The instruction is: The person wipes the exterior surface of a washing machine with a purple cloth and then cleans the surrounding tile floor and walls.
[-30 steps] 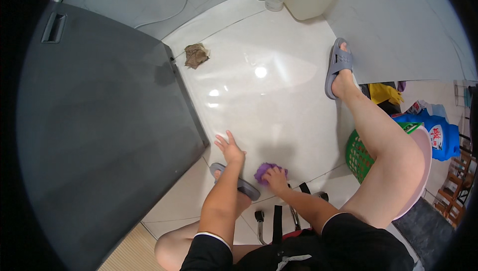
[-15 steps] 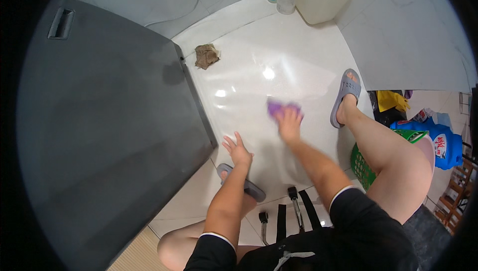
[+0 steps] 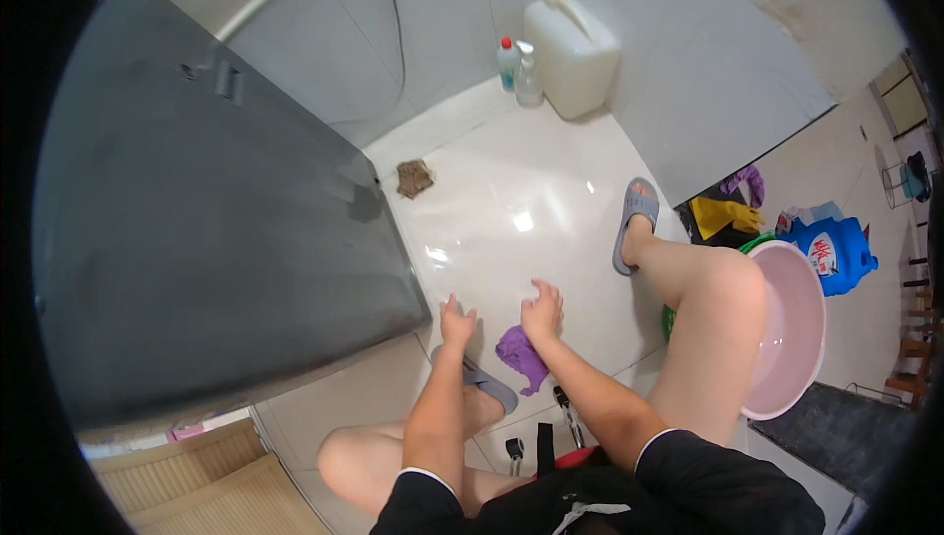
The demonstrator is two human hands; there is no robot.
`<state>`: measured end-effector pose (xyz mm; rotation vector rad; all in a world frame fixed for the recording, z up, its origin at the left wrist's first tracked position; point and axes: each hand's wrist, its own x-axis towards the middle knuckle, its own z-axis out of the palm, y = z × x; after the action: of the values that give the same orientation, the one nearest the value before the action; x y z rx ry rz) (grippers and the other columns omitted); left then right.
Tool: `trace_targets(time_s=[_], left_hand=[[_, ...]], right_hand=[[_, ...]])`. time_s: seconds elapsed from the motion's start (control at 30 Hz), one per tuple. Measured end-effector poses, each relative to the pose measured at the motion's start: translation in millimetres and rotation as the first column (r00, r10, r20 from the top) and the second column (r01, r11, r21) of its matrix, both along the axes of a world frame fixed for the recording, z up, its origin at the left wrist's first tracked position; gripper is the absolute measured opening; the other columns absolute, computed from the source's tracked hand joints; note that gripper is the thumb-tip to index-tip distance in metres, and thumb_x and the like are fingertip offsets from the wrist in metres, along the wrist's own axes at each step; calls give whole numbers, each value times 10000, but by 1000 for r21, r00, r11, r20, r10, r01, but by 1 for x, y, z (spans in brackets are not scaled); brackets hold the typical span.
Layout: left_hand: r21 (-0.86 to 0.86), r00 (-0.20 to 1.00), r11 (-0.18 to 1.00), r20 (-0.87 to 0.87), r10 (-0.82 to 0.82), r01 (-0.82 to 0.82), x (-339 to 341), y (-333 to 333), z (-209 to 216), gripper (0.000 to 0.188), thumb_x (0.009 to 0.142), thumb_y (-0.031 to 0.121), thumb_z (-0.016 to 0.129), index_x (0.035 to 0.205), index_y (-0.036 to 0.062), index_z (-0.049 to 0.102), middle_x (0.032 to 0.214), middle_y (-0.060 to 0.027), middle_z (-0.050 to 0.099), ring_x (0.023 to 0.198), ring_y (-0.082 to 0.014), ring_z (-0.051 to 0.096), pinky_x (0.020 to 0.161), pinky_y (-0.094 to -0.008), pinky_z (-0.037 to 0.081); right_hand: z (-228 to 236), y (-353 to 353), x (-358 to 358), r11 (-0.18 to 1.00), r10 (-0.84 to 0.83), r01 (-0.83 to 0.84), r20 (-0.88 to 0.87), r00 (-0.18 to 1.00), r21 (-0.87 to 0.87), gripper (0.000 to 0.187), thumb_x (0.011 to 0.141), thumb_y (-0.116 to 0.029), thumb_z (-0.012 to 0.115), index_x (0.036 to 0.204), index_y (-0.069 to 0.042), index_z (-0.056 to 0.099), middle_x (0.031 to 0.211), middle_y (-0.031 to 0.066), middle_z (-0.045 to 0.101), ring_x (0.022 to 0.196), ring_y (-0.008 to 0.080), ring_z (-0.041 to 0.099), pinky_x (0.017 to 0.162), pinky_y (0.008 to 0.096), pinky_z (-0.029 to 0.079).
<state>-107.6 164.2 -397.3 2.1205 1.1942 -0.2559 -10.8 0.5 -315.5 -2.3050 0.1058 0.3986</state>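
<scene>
Head view: cloth point(image 3: 518, 351), purple and bunched up, on the shiny floor point(image 3: 482, 230), just beside the right hand point(image 3: 542, 313), near the wrist point(image 3: 538, 334); hard to tell if touching. Right grip spread, thumb and fingers apart. Left hand point(image 3: 455, 323) between the grey panel point(image 3: 226, 210) and the cloth, grip spread as well. Brown scrap point(image 3: 414, 179) farther up, near the panel's edge. Up by the wall point(image 3: 452, 43), a big jug point(image 3: 580, 63) and two bottles point(image 3: 529, 89). Tub point(image 3: 798, 338) beside the right knee point(image 3: 723, 284).

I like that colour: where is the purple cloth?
The purple cloth lies on the floor, low centre in the head view, between the left slipper and the right forearm.
</scene>
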Motion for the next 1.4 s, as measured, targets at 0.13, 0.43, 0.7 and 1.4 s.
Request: trace_targets(time_s=[0.13,0.43,0.7,1.4], left_hand=[[-71,881,986,443,169,-153,70,-62,52,587,797,243,680,1271,-36,474,1232,-247,535,1159,-359,507,985,-386,394],[-504,407,846,819,405,172,126,-194,355,423,916,155,562,1286,-7,438,1238,-142,517,1119,-196,521,914,-319,444],[-470,697,789,713,76,396,168,-362,348,636,841,189,635,1360,-24,334,1311,-234,449,1191,-300,475,1017,-367,356],[-768,994,632,57,-95,105,178,-367,247,846,813,308,586,1450,18,111,1475,-230,219,1327,-436,263,994,-636,280]], right_hand=[[98,-6,68,896,-136,66,129,982,440,364,751,-35,563,1112,-76,582,1137,122,562,1096,278,516,925,376,410],[326,-204,24,706,-170,-373,656,735,602,276,775,23,527,1045,-6,579,1140,133,577,1091,262,536,974,357,387],[189,-492,-9,693,-626,697,634,454,185,574,711,-86,636,1236,26,433,1237,206,480,1178,322,440,1029,422,310],[104,-491,-22,-69,-701,840,-626,343,538,700,598,106,415,1264,-108,392,1151,155,463,1052,408,515,810,643,472]])
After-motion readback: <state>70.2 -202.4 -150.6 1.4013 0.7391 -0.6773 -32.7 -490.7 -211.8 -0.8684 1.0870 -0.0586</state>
